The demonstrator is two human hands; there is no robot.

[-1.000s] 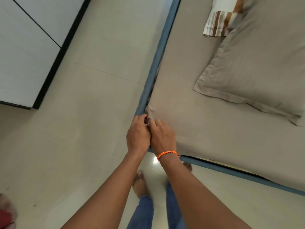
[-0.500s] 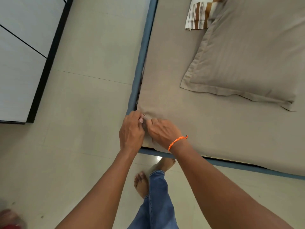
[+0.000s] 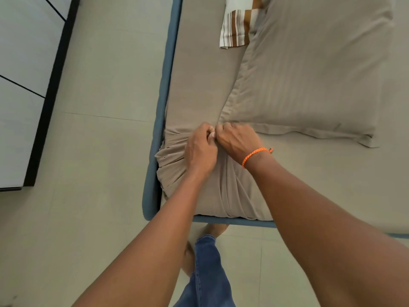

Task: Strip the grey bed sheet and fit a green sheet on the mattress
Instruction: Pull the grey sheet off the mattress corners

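Both hands, left hand [image 3: 200, 149] and right hand [image 3: 238, 138], have pulled the plain grey fabric bed sheet [image 3: 199, 96] off the blue-framed mattress corner, fingers curled tight around bunched cloth beside the grey pillow [image 3: 314, 69]. Stripping has begun; no green sheet visible.

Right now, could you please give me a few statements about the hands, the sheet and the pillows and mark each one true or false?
1. Both hands, the left hand and the right hand, pinch the grey sheet. True.
2. The sheet lies flat at the bed's near corner. False: it is bunched into folds and pulled up there.
3. An orange bracelet is on the right wrist. True.
4. The large grey pillow lies on the floor. False: it lies on the bed.
5. A green sheet covers the mattress. False: none is in view.
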